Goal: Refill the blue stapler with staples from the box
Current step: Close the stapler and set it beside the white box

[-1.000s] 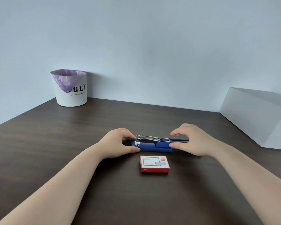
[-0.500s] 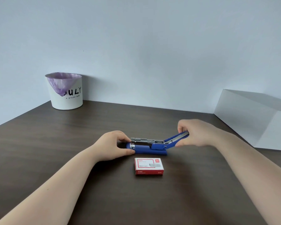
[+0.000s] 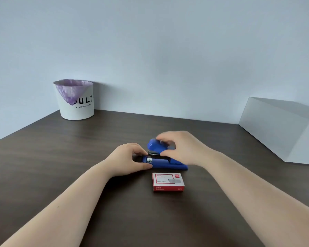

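The blue stapler lies lengthwise on the dark wooden table, its metal staple channel exposed at the left end. My left hand pinches the stapler's left end against the table. My right hand grips the stapler's blue top cover, which is tilted above the channel and blurred by motion. A red and white staple box lies shut on the table just in front of the stapler, touched by neither hand.
A white bin with a purple liner stands at the back left against the wall. A large white box sits along the table's right side.
My right hand has swung the stapler's blue cover from lying flat out to the right, up and over toward the left above the channel. The left hand has kept its hold.
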Tool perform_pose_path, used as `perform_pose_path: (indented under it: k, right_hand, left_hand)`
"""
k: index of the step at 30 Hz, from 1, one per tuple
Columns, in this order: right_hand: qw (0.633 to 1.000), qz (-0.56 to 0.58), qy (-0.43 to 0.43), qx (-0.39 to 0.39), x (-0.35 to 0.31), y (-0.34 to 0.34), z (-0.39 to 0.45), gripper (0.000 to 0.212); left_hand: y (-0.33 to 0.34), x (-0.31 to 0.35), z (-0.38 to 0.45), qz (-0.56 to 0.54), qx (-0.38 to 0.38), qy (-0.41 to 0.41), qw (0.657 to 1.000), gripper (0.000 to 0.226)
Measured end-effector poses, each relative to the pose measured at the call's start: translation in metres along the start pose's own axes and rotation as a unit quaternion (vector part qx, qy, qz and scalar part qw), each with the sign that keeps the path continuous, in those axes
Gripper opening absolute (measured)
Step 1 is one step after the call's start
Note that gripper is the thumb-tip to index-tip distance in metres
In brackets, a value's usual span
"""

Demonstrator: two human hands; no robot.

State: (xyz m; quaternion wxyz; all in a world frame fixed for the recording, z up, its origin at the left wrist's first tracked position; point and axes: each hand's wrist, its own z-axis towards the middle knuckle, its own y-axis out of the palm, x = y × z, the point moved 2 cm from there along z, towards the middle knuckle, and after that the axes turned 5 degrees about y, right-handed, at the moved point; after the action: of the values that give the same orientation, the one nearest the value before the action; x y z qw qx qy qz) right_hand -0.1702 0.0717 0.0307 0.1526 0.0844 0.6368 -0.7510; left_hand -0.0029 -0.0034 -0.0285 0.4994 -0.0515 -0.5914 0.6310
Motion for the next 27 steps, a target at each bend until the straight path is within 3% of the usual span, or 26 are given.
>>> perform_pose_path:
  k: [3, 7, 12, 22, 27]
  right_hand:
    - [0.999, -0.034, 0.025, -0.027, 0.006, 0.008, -0.004, 0.037]
    - [0.998, -0.024, 0.052, 0.015, 0.018, 0.002, -0.014, 0.044]
    - [0.995, -0.029, 0.096, -0.002, 0.041, 0.014, -0.029, 0.032]
    - [0.986, 0.030, 0.140, 0.086, 0.051, 0.021, -0.044, 0.030]
    - [0.963, 0.077, 0.204, 0.160, 0.076, 0.018, -0.060, 0.025]
  left_hand:
    - [0.000, -0.001, 0.001, 0.009, -0.010, -0.001, 1.000, 0.032]
    - [0.001, -0.002, 0.001, 0.005, -0.013, -0.004, 1.000, 0.032]
    - [0.001, -0.001, 0.001, 0.007, -0.013, -0.012, 1.000, 0.032]
    - [-0.008, 0.018, -0.003, -0.047, -0.036, -0.082, 0.995, 0.052]
    - [0.003, 0.044, 0.012, 0.022, 0.069, -0.095, 0.993, 0.023]
